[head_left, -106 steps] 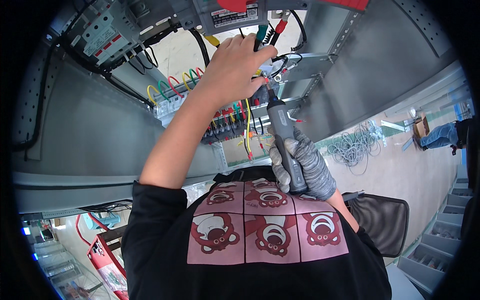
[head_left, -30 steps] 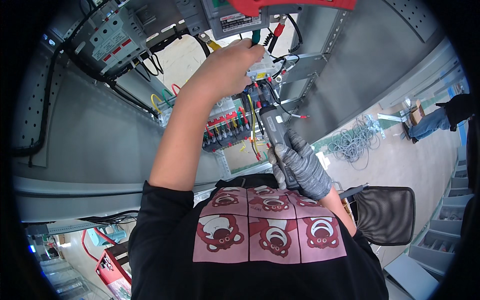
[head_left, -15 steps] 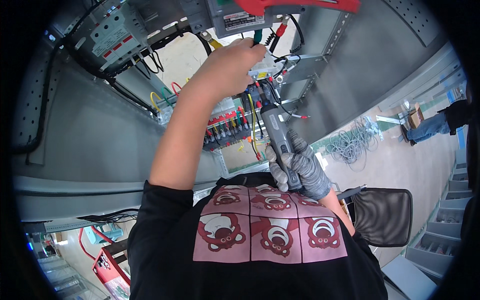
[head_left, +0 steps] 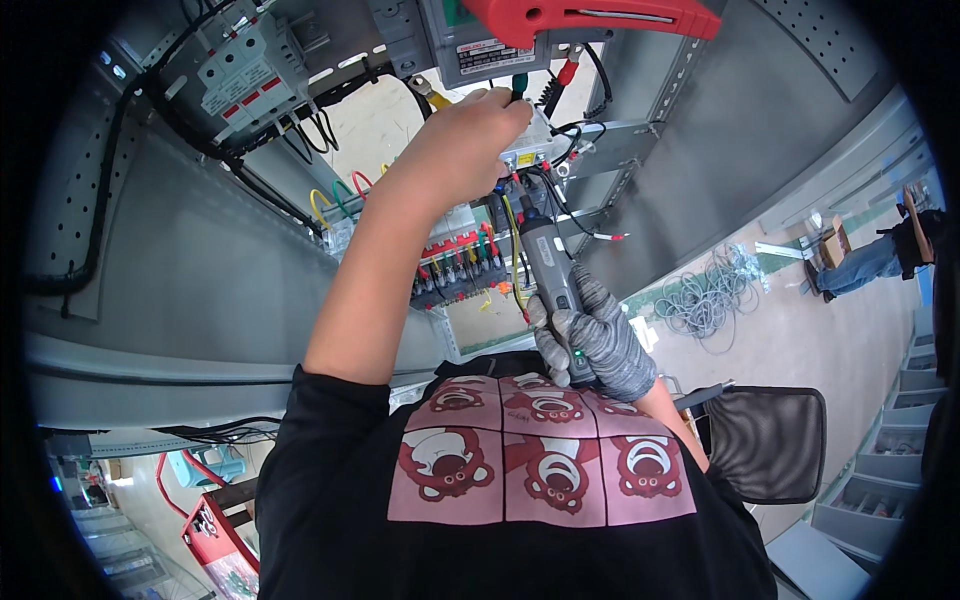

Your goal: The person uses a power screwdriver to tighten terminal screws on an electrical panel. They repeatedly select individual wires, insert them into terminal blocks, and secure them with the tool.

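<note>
My bare left hand [head_left: 470, 140] reaches up into the metal cabinet, its fingers curled against the left side of a small white electrical module [head_left: 530, 145]. Part of that grip is hidden behind the hand. A grey glove covers my right hand [head_left: 597, 335], which is wrapped round a dark grey cordless electric screwdriver [head_left: 549, 262]. The tool points up toward the module's lower edge, among thin black wires; where its tip sits is hard to make out. A small green light glows on its handle.
A grey breaker with a red handle [head_left: 600, 14] hangs above. Lower left of the module is a row of wired terminals [head_left: 460, 262]; a white breaker [head_left: 255, 80] is at upper left. Coiled cable [head_left: 705, 300], a black mesh chair [head_left: 765, 445] and another person [head_left: 870, 265] are at right.
The green light on the screwdriver's handle has come on. The view has shifted slightly; both hands keep nearly the same places. At right, the other person's arm has come into view.
</note>
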A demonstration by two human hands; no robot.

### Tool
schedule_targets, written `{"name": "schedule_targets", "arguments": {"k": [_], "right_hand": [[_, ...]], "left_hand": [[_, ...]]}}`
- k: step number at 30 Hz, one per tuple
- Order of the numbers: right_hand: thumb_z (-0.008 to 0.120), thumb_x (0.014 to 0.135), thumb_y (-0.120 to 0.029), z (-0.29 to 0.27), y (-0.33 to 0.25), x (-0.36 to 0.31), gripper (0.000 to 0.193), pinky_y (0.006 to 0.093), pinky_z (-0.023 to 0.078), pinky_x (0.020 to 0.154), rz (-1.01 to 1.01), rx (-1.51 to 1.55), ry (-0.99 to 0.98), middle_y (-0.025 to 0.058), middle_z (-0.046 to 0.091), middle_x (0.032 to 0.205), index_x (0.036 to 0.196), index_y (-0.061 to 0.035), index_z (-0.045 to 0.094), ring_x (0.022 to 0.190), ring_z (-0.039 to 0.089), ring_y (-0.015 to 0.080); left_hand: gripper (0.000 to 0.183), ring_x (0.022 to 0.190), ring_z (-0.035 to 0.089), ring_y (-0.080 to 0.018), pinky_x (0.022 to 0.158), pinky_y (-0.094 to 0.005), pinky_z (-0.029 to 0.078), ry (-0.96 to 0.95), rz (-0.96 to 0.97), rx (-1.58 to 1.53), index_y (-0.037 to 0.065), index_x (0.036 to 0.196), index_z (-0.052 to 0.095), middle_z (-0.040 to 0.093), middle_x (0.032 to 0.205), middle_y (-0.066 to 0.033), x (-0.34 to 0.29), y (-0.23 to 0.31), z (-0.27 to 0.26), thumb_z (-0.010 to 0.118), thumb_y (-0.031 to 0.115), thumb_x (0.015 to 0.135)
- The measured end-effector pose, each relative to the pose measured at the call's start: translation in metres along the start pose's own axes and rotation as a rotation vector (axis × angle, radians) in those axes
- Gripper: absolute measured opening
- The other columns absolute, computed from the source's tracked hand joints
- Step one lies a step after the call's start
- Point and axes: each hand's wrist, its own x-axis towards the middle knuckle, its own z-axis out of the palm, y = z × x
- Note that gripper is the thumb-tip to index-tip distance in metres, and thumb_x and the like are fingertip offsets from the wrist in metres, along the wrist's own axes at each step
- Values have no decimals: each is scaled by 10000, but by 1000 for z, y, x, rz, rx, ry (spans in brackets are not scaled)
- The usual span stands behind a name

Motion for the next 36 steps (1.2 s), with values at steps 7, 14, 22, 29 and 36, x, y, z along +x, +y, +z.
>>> {"name": "schedule_targets", "arguments": {"k": [7,14,22,29,36], "right_hand": [[532,934,-98,1,1,2,453,294,496,488,-25,-21,30,82,581,819,1358,-39,381,562,567,152],[521,950,-107,3,0,1,403,286,496,498,-14,-32,19,79,571,788,1327,-45,388,568,568,147],[512,961,-107,3,2,2,354,279,503,507,-4,-12,4,78,565,780,1293,-51,403,582,572,145],[560,940,-140,-1,-1,2,436,284,528,534,35,63,-20,96,596,870,1331,-51,389,617,614,160],[592,929,-175,5,-19,39,735,311,597,652,-38,-18,5,141,609,1116,1530,-76,180,734,676,201]], "left_hand": [[370,988,608,-366,828,-458,498,-15,-5,10,3,1012,544,596,1031,-146,3,-1,-1,691,-68,680],[392,986,616,-367,831,-459,507,20,19,5,-6,1063,556,599,1053,-158,1,-2,2,671,-69,694],[423,978,616,-369,819,-461,510,56,41,23,-6,1067,556,589,1059,-154,0,-1,3,678,-93,672],[418,995,618,-364,824,-454,511,34,8,15,4,1069,557,590,1071,-145,-3,2,1,701,-85,686],[412,996,624,-362,824,-452,507,-1,-43,-29,12,1069,568,598,1073,-134,-4,7,-2,734,-49,697]]}}
